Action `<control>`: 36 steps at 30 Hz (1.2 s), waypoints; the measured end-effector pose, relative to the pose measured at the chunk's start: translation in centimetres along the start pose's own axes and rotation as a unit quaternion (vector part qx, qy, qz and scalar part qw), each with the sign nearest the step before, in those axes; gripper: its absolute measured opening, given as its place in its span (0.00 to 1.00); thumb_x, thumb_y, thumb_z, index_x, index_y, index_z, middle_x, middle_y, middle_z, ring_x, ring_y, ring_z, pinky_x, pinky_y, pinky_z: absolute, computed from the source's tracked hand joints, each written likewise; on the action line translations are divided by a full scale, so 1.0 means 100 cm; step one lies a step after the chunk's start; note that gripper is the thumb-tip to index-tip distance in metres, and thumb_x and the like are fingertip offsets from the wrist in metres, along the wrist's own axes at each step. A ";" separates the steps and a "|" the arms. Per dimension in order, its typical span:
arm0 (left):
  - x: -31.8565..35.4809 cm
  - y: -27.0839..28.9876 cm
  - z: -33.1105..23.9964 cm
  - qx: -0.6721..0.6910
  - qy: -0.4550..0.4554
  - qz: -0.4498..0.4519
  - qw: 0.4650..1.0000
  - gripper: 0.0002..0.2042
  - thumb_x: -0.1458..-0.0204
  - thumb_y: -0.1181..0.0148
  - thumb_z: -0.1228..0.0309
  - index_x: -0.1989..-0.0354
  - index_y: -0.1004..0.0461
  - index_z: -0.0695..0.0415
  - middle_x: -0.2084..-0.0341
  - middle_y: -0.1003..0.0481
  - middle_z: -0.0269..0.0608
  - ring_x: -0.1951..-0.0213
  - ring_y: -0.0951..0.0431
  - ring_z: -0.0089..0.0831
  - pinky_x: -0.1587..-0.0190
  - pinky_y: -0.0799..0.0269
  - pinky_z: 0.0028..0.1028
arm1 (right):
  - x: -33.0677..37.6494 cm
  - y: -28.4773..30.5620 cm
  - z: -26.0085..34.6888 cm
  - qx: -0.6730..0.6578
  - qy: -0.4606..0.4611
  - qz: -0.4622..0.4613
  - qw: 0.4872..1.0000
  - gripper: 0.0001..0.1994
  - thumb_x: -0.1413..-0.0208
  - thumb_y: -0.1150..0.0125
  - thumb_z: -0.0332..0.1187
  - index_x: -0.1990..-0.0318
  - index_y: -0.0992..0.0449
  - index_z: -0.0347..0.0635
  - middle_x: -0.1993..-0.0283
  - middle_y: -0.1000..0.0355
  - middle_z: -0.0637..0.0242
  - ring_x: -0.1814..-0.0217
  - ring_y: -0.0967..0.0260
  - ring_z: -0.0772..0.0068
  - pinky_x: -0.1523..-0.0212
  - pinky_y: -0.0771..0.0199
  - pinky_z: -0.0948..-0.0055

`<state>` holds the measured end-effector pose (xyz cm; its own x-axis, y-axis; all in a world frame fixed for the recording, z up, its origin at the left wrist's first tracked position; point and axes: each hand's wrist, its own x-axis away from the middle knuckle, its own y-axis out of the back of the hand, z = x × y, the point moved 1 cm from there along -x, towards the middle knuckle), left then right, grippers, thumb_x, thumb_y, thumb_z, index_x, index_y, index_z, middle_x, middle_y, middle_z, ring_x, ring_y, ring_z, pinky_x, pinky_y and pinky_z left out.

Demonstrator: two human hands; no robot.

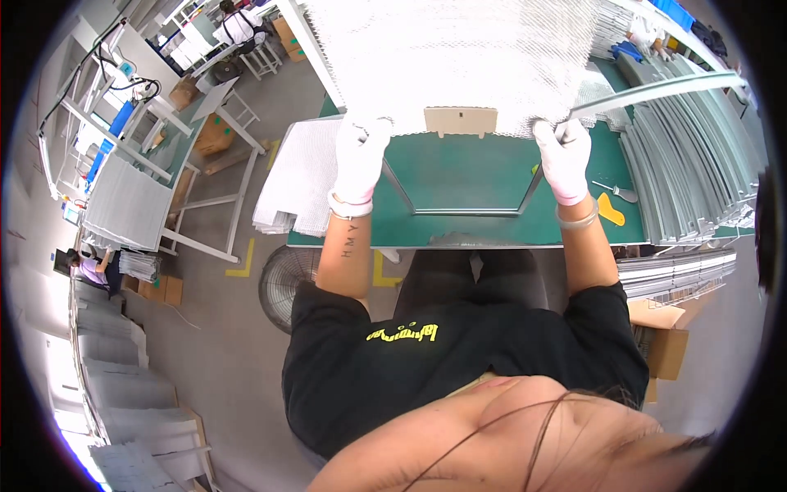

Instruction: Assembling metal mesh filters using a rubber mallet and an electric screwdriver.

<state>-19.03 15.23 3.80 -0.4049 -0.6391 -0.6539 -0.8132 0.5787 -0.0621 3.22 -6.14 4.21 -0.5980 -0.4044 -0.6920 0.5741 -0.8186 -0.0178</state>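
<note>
A large white mesh panel (459,57), bright with glare, stands raised in front of me. My left hand (361,156), in a white glove, is closed on its near left corner. Also gloved, my right hand (566,160) is closed at the near right corner, thumb up. A pale metal strip (656,94) runs from beside the right fingers toward the upper right; whether they grip it too I cannot tell. Along the panel's near edge sits a beige plate (461,120). Below, a thin rectangular metal frame (466,212) lies on the green tabletop (459,172), its far part hidden.
Mesh sheets (295,176) are stacked at the table's left. On the right are a screwdriver (616,192), a yellow scraper (611,210) and many stacked metal strips (680,156). A floor fan (287,287) stands below left. Another person (242,29) sits far back.
</note>
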 end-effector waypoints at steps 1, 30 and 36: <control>-0.002 -0.006 -0.001 0.003 0.000 0.003 1.000 0.04 0.40 0.39 0.77 0.65 0.29 0.60 0.76 0.32 0.24 0.73 0.35 0.14 0.70 0.36 0.17 | 0.001 0.001 -0.007 0.003 0.000 -0.002 1.000 0.18 0.42 0.32 0.28 0.76 0.38 0.45 0.79 0.43 0.81 0.75 0.50 0.88 0.76 0.45 0.81; 0.019 -0.015 0.025 -0.151 -0.031 0.030 0.988 0.06 0.45 0.36 0.79 0.61 0.25 0.64 0.70 0.24 0.33 0.68 0.27 0.18 0.63 0.30 0.21 | 0.010 0.012 -0.034 0.020 -0.113 -0.027 0.993 0.06 0.37 0.37 0.30 0.62 0.24 0.37 0.69 0.30 0.77 0.67 0.39 0.87 0.64 0.34 0.81; 0.074 -0.015 0.071 0.013 0.073 0.026 0.997 0.14 0.42 0.35 0.73 0.50 0.25 0.66 0.59 0.21 0.39 0.57 0.23 0.26 0.51 0.27 0.27 | 0.071 0.018 -0.083 -0.018 -0.199 0.015 0.980 0.12 0.35 0.42 0.26 0.46 0.27 0.33 0.57 0.25 0.72 0.58 0.33 0.84 0.55 0.31 0.80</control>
<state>-17.85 13.20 -6.31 -0.5050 -0.6737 -0.5396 -0.7786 0.6253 -0.0521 4.66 -7.08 -6.73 -0.7469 -0.5614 -0.3562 0.6100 -0.7918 -0.0312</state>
